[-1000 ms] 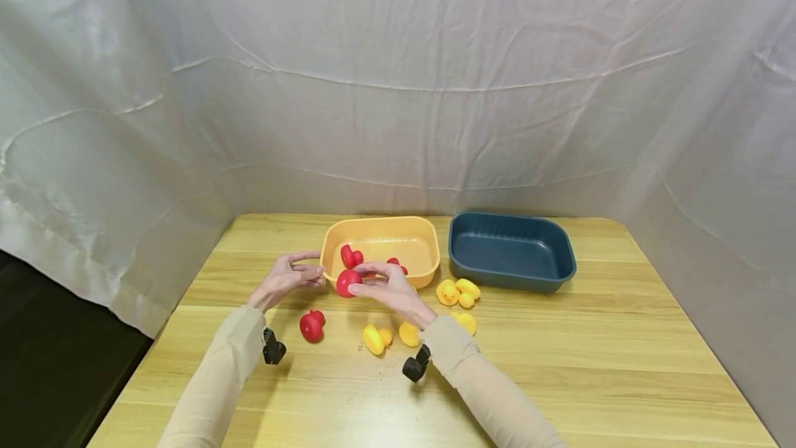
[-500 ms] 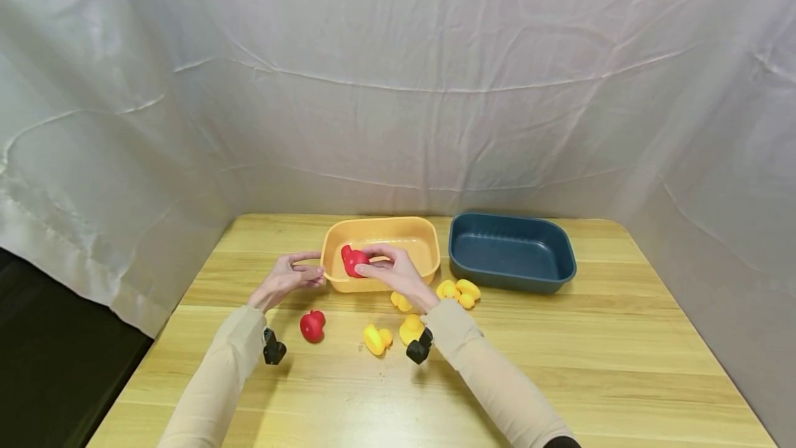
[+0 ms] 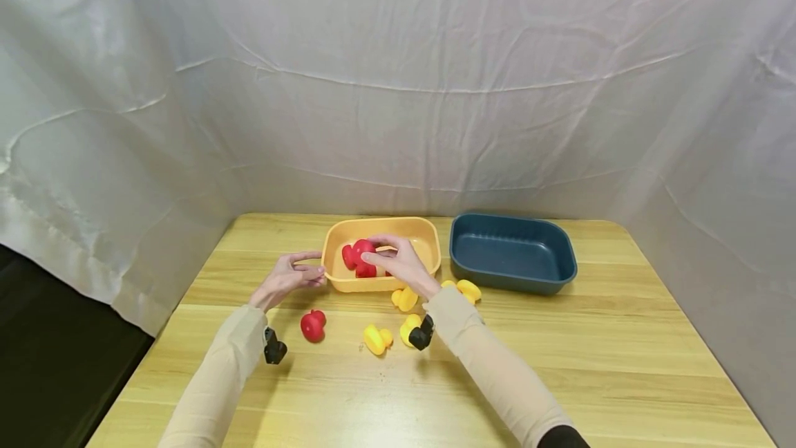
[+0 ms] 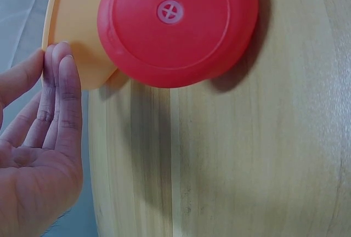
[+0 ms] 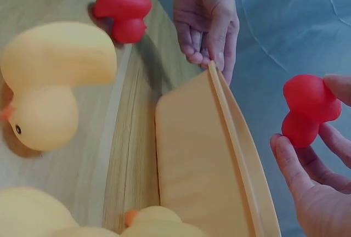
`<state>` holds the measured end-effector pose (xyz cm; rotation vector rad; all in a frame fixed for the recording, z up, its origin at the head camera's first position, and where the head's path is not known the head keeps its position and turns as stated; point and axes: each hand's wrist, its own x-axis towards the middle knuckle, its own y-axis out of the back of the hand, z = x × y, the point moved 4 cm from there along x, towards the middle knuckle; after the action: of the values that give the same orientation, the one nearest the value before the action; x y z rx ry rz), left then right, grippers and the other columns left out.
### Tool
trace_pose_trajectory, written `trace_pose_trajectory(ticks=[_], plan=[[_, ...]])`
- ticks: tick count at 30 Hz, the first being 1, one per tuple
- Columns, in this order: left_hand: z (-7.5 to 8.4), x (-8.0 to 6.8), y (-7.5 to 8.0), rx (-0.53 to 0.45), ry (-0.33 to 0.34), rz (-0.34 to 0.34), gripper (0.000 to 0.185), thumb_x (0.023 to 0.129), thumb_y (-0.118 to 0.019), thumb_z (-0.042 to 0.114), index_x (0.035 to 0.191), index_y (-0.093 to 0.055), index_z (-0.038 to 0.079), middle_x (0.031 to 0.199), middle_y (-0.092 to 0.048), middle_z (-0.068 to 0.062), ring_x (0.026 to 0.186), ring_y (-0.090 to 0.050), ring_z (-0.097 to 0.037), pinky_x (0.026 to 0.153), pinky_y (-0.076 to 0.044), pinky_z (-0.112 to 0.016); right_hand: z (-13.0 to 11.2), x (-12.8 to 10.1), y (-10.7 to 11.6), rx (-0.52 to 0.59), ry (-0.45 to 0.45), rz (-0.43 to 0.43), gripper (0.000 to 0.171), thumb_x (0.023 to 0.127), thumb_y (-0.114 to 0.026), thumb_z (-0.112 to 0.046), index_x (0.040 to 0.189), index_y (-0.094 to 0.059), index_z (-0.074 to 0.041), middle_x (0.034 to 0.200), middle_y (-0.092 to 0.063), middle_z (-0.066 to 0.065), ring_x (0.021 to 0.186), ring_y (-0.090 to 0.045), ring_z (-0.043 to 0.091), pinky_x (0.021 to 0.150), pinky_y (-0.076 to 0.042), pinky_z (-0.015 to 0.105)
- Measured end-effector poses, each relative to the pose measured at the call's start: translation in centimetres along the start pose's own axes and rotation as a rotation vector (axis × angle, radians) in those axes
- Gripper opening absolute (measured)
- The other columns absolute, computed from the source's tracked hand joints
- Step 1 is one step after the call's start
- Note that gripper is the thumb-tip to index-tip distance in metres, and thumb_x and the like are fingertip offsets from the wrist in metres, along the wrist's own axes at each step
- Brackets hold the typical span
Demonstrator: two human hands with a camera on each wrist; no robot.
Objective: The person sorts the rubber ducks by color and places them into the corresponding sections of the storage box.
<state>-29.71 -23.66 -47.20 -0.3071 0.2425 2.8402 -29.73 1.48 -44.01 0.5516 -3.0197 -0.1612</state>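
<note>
My left hand [image 3: 287,279] pinches the left rim of the orange-yellow bin [image 3: 398,285] between thumb and fingertips, as the left wrist view shows. In my right hand [image 3: 401,261] a red rubber duck [image 5: 308,105] is held between thumb and fingers, over the inside of that bin. Other red ducks [image 3: 365,271] lie inside the bin, partly hidden by the hand and the held duck. Another red rubber duck [image 3: 313,326] lies on its side on the table near my left wrist, its flat base facing the left wrist camera.
A dark blue bin [image 3: 513,252] stands to the right of the orange-yellow one. Several yellow rubber ducks [image 3: 377,339] lie on the wooden table [image 3: 622,351] before the bins, some partly behind my right wrist. Pale curtains [image 3: 398,88] hang behind the table.
My right hand has carried the red duck from the bin's front edge inward and slightly right, over the inside. My left hand has stayed at the rim.
</note>
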Motion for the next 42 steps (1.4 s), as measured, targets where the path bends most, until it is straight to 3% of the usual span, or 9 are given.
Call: trace_pose_trajectory(ticks=[7, 17, 27, 42], plan=[[-0.1, 0.0, 0.0, -0.001, -0.003, -0.001, 0.064, 0.096, -0.065, 0.003, 0.149, -0.034, -0.012, 0.1, -0.077, -0.015, 0.088, -0.076, -0.021, 0.095, -0.06, -0.044, 0.7, 1.0, 0.2, -0.05, 0.001, 0.019, 0.04, 0.094, -0.071, -0.015, 0.131, -0.062, -0.002, 0.129, -0.065, 0.019, 0.109, -0.069, 0.032, 0.098, -0.058, 0.038], [-0.1, 0.0, 0.0, -0.014, -0.006, -0.004, 0.064, 0.096, -0.065, 0.002, 0.15, -0.033, -0.012, 0.097, -0.078, -0.011, 0.088, -0.076, -0.021, 0.094, -0.061, -0.042, 1.7, 2.6, 0.9, -0.125, -0.004, 0.086, 0.041, 0.091, -0.074, -0.017, 0.128, -0.064, -0.002, 0.125, -0.067, 0.018, 0.103, -0.067, 0.028, 0.093, -0.059, 0.034], [-0.3, 0.0, 0.0, 0.004, -0.01, -0.001, 0.064, 0.096, -0.065, 0.003, 0.149, -0.034, -0.011, 0.104, -0.076, -0.021, 0.088, -0.076, -0.021, 0.094, -0.061, -0.043, 2.5, 3.4, 1.2, -0.2, -0.043, 0.15, 0.041, 0.091, -0.075, -0.02, 0.126, -0.065, -0.001, 0.123, -0.068, 0.017, 0.111, -0.063, 0.033, 0.1, -0.055, 0.041], [-0.2, 0.1, 0.0, 0.014, 0.003, 0.002, 0.064, 0.096, -0.065, 0.005, 0.15, -0.034, -0.01, 0.098, -0.077, -0.01, 0.089, -0.076, -0.02, 0.095, -0.06, -0.042, 2.9, 3.7, 1.7, -0.208, -0.066, 0.207, 0.044, 0.091, -0.074, -0.022, 0.128, -0.063, 0.0, 0.125, -0.067, 0.02, 0.115, -0.063, 0.035, 0.102, -0.054, 0.044]])
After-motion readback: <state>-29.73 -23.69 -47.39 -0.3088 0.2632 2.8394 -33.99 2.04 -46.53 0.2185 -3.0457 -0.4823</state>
